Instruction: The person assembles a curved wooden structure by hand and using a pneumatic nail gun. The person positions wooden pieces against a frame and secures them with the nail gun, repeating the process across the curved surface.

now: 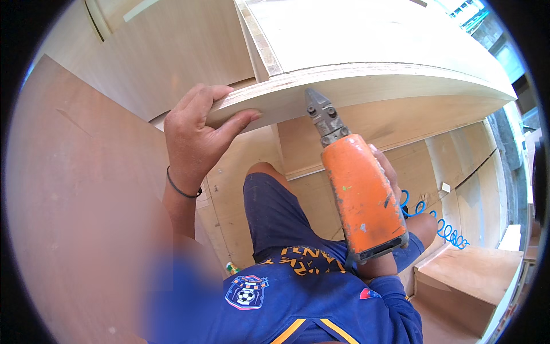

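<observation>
My left hand [200, 129] is closed round the left end of a curved plywood strip [366, 86], thumb on its near face and fingers over its top edge. My right hand [387, 172] grips an orange air nail gun [364, 195], whose body hides most of that hand. The gun's metal nose [319, 109] points away from me at the near face of the strip. Whether the tip touches the wood, I cannot tell. The strip runs along the edge of a pale panel [372, 34].
A large plywood sheet [86, 189] stands close on my left. Further panels [172, 46] lie at the far left. A blue coiled air hose [450, 232] hangs at the right, near a wooden box [458, 286]. Wooden boards [395, 166] extend below the strip.
</observation>
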Demonstrator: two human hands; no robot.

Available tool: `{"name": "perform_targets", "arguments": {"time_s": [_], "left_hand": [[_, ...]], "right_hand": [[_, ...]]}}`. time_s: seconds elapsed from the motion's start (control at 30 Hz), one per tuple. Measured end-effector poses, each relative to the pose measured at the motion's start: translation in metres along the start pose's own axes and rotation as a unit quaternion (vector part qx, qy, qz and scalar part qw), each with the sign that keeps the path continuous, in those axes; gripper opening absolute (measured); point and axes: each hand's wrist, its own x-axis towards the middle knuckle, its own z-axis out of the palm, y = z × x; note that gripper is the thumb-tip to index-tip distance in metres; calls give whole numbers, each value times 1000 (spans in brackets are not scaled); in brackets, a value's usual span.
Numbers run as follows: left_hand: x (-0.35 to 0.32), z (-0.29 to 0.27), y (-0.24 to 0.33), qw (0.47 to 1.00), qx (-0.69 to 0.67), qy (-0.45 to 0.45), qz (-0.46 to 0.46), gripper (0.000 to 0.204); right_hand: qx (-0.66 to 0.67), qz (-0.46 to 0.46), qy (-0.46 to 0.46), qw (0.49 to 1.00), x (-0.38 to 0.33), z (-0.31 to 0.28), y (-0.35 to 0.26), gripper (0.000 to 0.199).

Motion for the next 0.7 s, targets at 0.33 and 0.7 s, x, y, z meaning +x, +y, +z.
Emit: {"name": "perform_targets", "arguments": {"time_s": [0.33, 0.7], "left_hand": [[2, 4, -4, 1000, -13, 7, 18, 32], [3, 2, 3, 1000, -8, -1, 20, 30]], "right_hand": [[4, -67, -110, 992, -7, -4, 16, 34], [-56, -184, -36, 981, 0, -1, 20, 35]]}}
